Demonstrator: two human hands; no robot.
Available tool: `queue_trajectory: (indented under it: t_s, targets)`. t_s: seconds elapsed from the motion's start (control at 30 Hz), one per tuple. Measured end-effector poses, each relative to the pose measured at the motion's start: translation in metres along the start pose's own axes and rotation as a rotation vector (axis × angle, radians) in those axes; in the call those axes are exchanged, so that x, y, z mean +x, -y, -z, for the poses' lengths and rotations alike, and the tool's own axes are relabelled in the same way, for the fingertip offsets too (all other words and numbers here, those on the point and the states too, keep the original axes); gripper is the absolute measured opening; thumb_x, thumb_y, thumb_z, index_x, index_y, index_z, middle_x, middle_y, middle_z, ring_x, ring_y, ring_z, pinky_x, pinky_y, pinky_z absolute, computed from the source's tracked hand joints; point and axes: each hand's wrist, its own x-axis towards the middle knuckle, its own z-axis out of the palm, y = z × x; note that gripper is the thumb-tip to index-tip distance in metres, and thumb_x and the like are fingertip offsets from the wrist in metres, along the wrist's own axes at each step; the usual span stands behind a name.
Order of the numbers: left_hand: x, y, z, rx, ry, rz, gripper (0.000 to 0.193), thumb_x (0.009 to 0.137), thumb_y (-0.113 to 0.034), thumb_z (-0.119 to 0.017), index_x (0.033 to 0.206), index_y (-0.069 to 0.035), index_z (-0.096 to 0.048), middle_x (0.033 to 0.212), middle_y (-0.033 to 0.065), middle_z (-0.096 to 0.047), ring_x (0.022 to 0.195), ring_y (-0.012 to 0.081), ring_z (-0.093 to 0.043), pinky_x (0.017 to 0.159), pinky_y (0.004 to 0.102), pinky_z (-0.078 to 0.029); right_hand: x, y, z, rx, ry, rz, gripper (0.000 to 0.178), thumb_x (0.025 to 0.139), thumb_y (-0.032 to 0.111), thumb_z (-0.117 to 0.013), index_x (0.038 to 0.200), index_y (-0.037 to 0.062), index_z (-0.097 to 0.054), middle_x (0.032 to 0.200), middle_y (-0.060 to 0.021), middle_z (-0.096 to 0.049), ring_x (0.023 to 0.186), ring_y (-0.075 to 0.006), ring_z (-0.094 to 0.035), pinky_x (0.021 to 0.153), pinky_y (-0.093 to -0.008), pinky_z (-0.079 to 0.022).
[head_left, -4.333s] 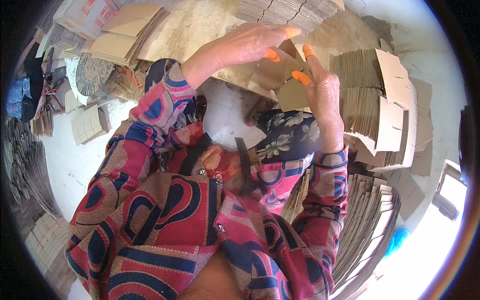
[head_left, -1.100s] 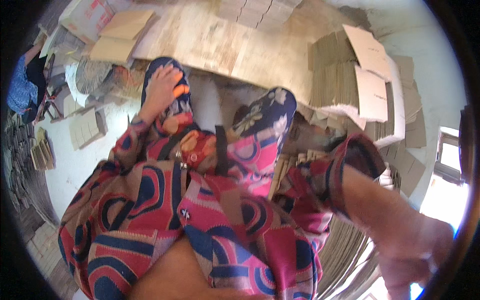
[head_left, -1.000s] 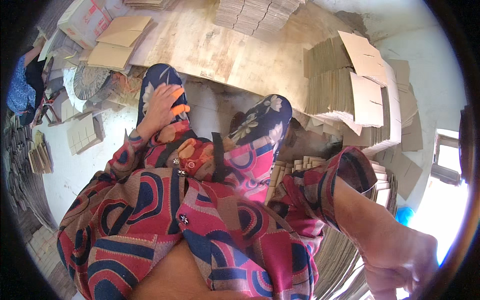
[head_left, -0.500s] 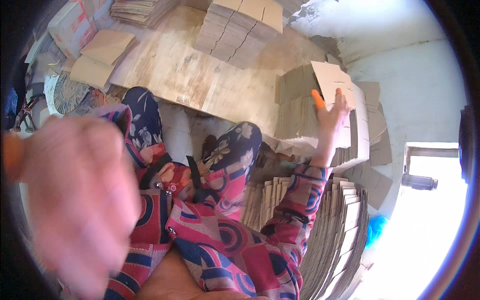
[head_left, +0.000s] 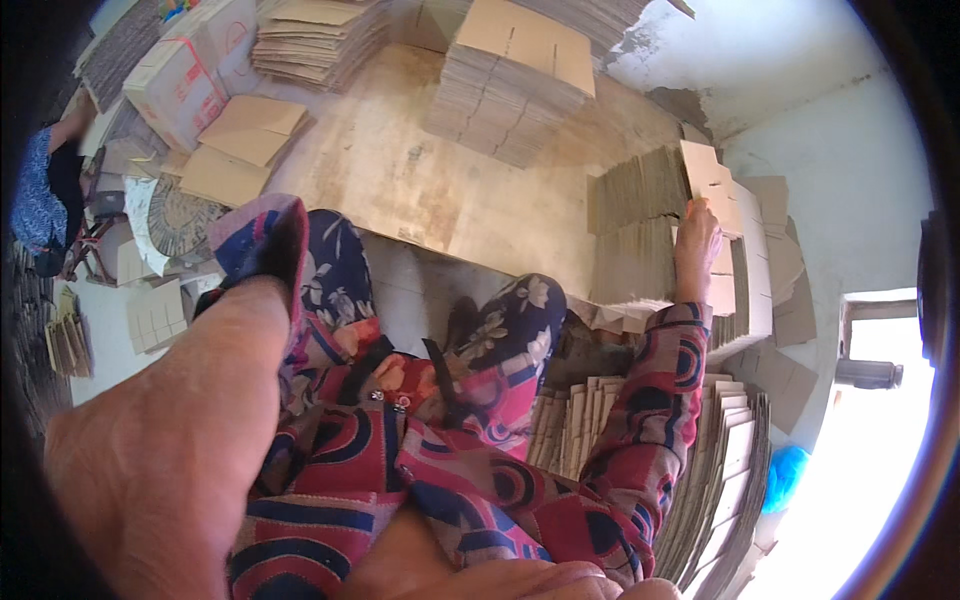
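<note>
At the right, my right hand (head_left: 698, 245) has its fingers closed at the edge of a brown cardboard sheet (head_left: 712, 185) with short slits. That sheet leans against the end of a tight stack of cardboard pieces (head_left: 632, 225). An orange cover shows on a fingertip of this hand. My left hand (head_left: 150, 470) is raised very close at the lower left, away from the cardboard. Its back and wrist show, while its fingers are out of sight.
A wooden board (head_left: 400, 150) lies ahead of my knees, bearing a tall cardboard stack (head_left: 510, 95). Folded cardboard (head_left: 245, 145) and a white carton (head_left: 190, 75) are at the left. More cardboard rows (head_left: 710, 480) stand beside my right arm. Another person (head_left: 45, 190) is at the far left.
My right hand's fingers have gone from spread over the cardboard sheet to closed at its edge. My left hand, blurred before, has turned and shifted lower. The whole view has shifted slightly.
</note>
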Motion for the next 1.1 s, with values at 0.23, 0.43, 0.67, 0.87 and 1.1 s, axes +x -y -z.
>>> queue_trajectory:
  t_s: [0.23,0.43,0.67,0.87,1.1]
  targets:
    - [0.003,0.027,0.032,0.55,-0.158,-0.04,0.042,0.081,-0.033,-0.067,0.107,0.0,-0.062,0.108,0.0112,-0.063,0.101,0.0257,-0.057,0.08,0.0352,-0.048,0.005,0.028,0.074,0.015,-0.451,-0.227,0.019,0.095,0.012,-0.042,0.111,0.0072,-0.052,0.089,-0.0178,-0.067,0.074,-0.0372,-0.066,0.062,-0.0483,-0.052]
    - [0.02,0.142,0.087,1.142,-0.058,0.009,0.035,0.08,-0.03,-0.068,0.101,-0.001,-0.065,0.106,0.0098,-0.063,0.101,0.026,-0.057,0.079,0.035,-0.047,-0.027,0.068,0.124,0.679,-0.626,-0.465,0.015,0.092,0.008,-0.055,0.101,0.001,-0.064,0.09,-0.0097,-0.069,0.063,-0.0227,-0.066,0.051,-0.0329,-0.054]
    - [0.014,0.265,0.148,1.755,0.328,0.22,0.047,0.083,-0.03,-0.064,0.12,-0.002,-0.053,0.112,0.0104,-0.057,0.113,0.0297,-0.048,0.09,0.0372,-0.039,-0.048,0.148,0.114,1.249,-0.537,-0.535,0.021,0.091,0.008,-0.06,0.104,-0.0092,-0.058,0.084,-0.013,-0.067,0.057,-0.0151,-0.064,0.043,-0.0226,-0.053]
    - [0.016,0.293,0.164,1.706,0.702,0.357,0.02,0.08,-0.013,-0.062,0.094,0.0,-0.062,0.099,0.0076,-0.059,0.103,0.0233,-0.05,0.086,0.036,-0.04,-0.06,0.149,0.081,1.464,-0.427,-0.557,0.029,0.09,0.006,-0.061,0.11,-0.0107,-0.049,0.091,-0.0182,-0.065,0.058,-0.021,-0.065,0.042,-0.0255,-0.054]
    - [0.014,0.295,0.161,1.87,0.75,0.191,0.016,0.074,-0.009,-0.059,0.088,-0.001,-0.063,0.093,0.0066,-0.057,0.098,0.0197,-0.05,0.082,0.0325,-0.041,-0.063,0.154,0.072,1.466,-0.404,-0.68,0.026,0.09,0.007,-0.061,0.107,-0.0073,-0.048,0.088,-0.0194,-0.064,0.056,-0.0223,-0.064,0.041,-0.0258,-0.053]
